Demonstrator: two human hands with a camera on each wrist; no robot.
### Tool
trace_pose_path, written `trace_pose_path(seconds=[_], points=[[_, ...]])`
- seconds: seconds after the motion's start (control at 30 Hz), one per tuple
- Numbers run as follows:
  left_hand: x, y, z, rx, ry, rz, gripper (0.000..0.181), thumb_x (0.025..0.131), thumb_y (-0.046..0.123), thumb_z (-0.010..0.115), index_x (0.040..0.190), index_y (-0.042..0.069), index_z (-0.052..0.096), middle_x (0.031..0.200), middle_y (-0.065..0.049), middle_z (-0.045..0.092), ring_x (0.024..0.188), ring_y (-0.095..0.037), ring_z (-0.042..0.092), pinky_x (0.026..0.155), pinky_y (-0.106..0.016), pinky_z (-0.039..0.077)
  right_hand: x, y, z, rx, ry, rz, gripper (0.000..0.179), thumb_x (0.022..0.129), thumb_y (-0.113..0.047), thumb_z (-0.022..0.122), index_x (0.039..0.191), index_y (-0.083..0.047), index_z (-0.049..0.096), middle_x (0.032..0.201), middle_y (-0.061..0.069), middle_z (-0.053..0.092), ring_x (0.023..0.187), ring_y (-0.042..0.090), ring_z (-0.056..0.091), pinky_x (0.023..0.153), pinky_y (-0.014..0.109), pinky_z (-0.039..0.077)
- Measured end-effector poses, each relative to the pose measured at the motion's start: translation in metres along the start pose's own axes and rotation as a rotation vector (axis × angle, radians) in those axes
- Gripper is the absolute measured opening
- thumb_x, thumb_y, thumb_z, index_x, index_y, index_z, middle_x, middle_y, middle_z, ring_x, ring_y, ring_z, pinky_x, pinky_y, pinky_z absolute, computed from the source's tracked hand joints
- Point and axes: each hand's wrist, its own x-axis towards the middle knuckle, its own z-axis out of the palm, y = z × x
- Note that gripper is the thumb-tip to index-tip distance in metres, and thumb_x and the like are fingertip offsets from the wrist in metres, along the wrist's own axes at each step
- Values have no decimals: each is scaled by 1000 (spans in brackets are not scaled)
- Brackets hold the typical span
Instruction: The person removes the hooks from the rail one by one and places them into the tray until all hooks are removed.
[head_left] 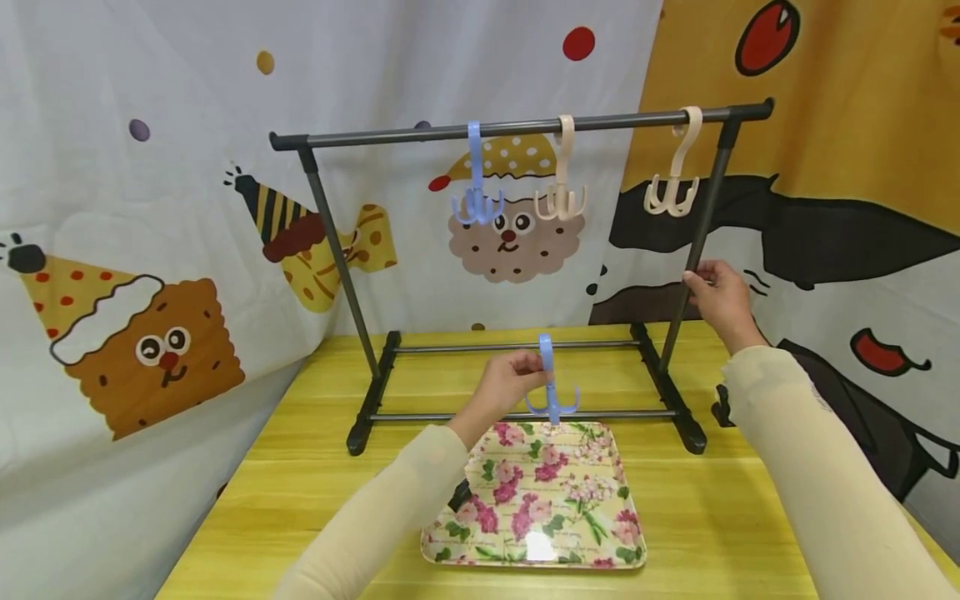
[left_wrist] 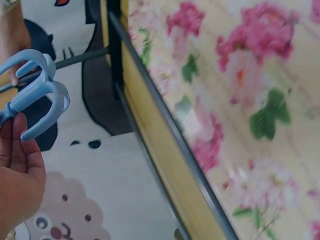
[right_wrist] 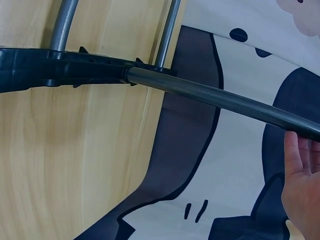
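Observation:
My left hand [head_left: 504,385] pinches a blue multi-prong hook [head_left: 553,406] by its stem, above the back edge of a floral tray [head_left: 525,546]. In the left wrist view, the prongs of this hook [left_wrist: 41,95] spread past my fingertips. My right hand [head_left: 723,302] holds the right post [head_left: 705,221] of a dark metal rack, thumb and fingers at its sides. Fingers meet that post [right_wrist: 225,99] in the right wrist view too. From the rack's top bar [head_left: 375,136] hang another blue hook [head_left: 476,171] and two beige hooks, one mid-bar [head_left: 564,167], the other far right [head_left: 678,162].
The rack's black feet [head_left: 365,417] and two low crossbars [head_left: 427,417] stand on the yellow wooden table [head_left: 300,492], just behind the tray. A cartoon-print cloth [head_left: 195,200] hangs behind. Near the right foot lies a small black object [head_left: 722,406].

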Motion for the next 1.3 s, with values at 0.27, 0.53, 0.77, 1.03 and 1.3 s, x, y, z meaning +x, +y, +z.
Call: trace_pose_path(seconds=[0.27, 0.53, 0.77, 1.03, 1.3], points=[[-3, -20, 21, 14, -61, -25, 4, 91, 11, 74, 92, 7, 73, 88, 1, 70, 83, -12, 65, 78, -36, 55, 3, 4, -1, 18, -18, -1, 58, 104, -45, 44, 139, 2, 43, 137, 25, 50, 119, 42, 56, 99, 52, 46], [-7, -39, 37, 21, -123, -80, 5, 91, 14, 74, 94, 10, 73, 90, 2, 69, 88, -13, 67, 82, -42, 56, 2, 2, -1, 11, -20, 0, 59, 104, -45, 44, 139, 2, 43, 136, 25, 50, 119, 43, 56, 99, 53, 46], [-8, -51, 45, 91, -136, -94, 5, 91, 16, 75, 92, 12, 73, 87, 6, 68, 83, -8, 64, 75, -35, 55, 1, 1, -1, 15, -22, -4, 58, 104, -44, 43, 140, 2, 43, 136, 26, 50, 119, 43, 56, 99, 52, 46], [-9, -61, 47, 139, -155, -97, 5, 91, 18, 75, 94, 14, 73, 89, 8, 67, 85, -7, 63, 73, -27, 54, 1, 3, 0, 0, -5, -29, 56, 105, -42, 43, 139, 2, 45, 134, 25, 52, 116, 40, 57, 97, 50, 48], [-11, -65, 46, 143, -151, -80, 5, 90, 9, 74, 95, 11, 73, 88, 6, 68, 83, -7, 63, 72, -26, 54, 2, 3, 0, 1, -5, -28, 57, 105, -43, 43, 140, 3, 45, 134, 25, 52, 117, 40, 57, 96, 50, 48]])
